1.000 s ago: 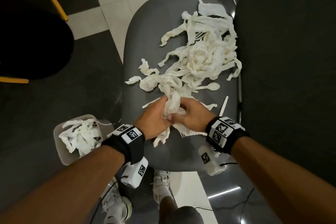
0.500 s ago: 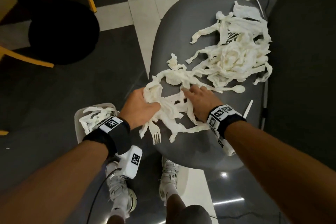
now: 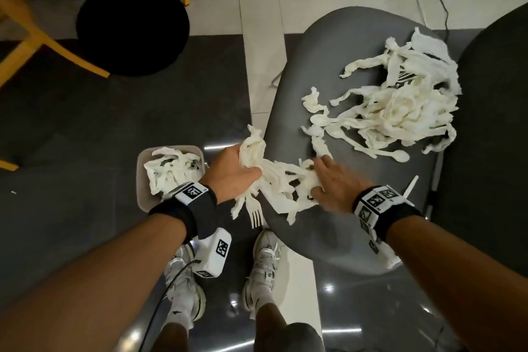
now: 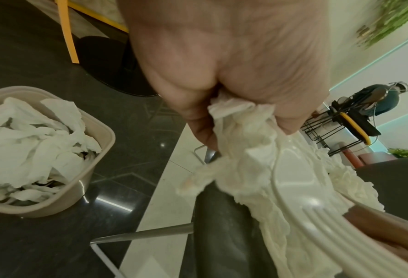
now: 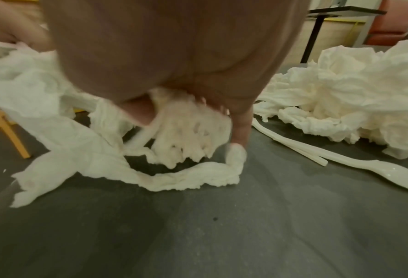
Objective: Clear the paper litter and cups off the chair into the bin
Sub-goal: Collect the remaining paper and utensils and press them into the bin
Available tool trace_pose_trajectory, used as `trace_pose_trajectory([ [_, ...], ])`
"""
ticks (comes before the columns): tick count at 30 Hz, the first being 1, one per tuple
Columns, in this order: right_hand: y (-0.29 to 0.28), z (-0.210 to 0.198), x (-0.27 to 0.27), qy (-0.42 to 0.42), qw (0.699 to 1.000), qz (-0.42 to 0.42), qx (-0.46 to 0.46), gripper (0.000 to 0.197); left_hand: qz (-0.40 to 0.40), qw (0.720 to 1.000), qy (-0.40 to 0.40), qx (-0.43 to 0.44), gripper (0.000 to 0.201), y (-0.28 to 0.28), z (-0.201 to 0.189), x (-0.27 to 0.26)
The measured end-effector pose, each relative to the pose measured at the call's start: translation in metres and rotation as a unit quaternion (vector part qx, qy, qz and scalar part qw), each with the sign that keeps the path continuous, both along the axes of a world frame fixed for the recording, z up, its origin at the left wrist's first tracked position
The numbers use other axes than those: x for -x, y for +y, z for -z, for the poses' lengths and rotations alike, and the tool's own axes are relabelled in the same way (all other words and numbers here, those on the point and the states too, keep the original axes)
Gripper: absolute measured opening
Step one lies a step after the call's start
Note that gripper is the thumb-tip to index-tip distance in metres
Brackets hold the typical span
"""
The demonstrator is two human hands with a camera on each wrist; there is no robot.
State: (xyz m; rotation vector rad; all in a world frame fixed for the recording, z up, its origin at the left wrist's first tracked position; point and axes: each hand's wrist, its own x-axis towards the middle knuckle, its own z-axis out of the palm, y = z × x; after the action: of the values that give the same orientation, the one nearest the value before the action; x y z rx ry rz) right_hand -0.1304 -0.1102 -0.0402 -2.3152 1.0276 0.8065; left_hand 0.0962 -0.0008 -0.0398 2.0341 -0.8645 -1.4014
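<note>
White paper strips [image 3: 400, 106] lie heaped on the far right of the grey chair seat [image 3: 328, 51], with plastic spoons [image 3: 400, 156] among them. My left hand [image 3: 234, 171] grips a bunch of strips [image 3: 254, 151] at the seat's left edge. A white plastic fork [image 3: 255, 214] hangs tangled in it, and the fork [image 4: 317, 216] shows close up in the left wrist view. My right hand [image 3: 331, 180] lies on the tail of the same bunch, with its fingers [image 5: 238, 122] curled into a wad of paper [image 5: 188, 135]. The beige bin [image 3: 140, 180] stands on the floor left of the chair, holding paper.
A chair with yellow legs and a black round seat [image 3: 131, 26] stands at the far left. The dark chair back [image 3: 491, 151] rises on the right. A white plastic utensil [image 3: 411, 186] lies by my right wrist. My shoes [image 3: 263, 266] are below the seat's front edge.
Both hands have dragged the bunch of strips left across the seat to its left edge, nearer the bin. The fork now hangs off the edge.
</note>
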Motion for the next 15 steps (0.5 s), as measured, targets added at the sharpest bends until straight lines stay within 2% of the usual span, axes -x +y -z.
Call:
trace_pose_trajectory([
  [3,0.009,0.005,0.003,0.068,0.996,-0.063,-0.017,0.093,0.012,1.000,-0.006,-0.014,0.014,0.006,0.004,0.001],
  [5,0.012,0.010,0.003,0.077,0.992,-0.097,-0.004,0.104,0.007,1.000,-0.003,-0.019,0.013,0.008,0.005,0.001],
  [6,0.013,0.011,0.002,0.070,0.991,-0.117,0.002,0.097,0.008,1.000,-0.003,-0.019,0.013,0.008,0.006,0.002],
  [9,0.016,0.016,-0.004,0.045,0.992,-0.118,0.007,0.055,0.015,1.000,-0.004,-0.019,0.016,0.010,0.008,0.001],
  [13,0.029,0.013,-0.021,0.001,1.000,0.020,-0.017,0.026,0.028,0.999,0.013,-0.009,0.009,0.017,0.010,-0.009],
  [15,0.044,0.008,-0.045,-0.043,0.995,0.082,-0.044,0.022,0.027,0.999,0.023,-0.004,0.012,0.025,0.010,-0.022],
])
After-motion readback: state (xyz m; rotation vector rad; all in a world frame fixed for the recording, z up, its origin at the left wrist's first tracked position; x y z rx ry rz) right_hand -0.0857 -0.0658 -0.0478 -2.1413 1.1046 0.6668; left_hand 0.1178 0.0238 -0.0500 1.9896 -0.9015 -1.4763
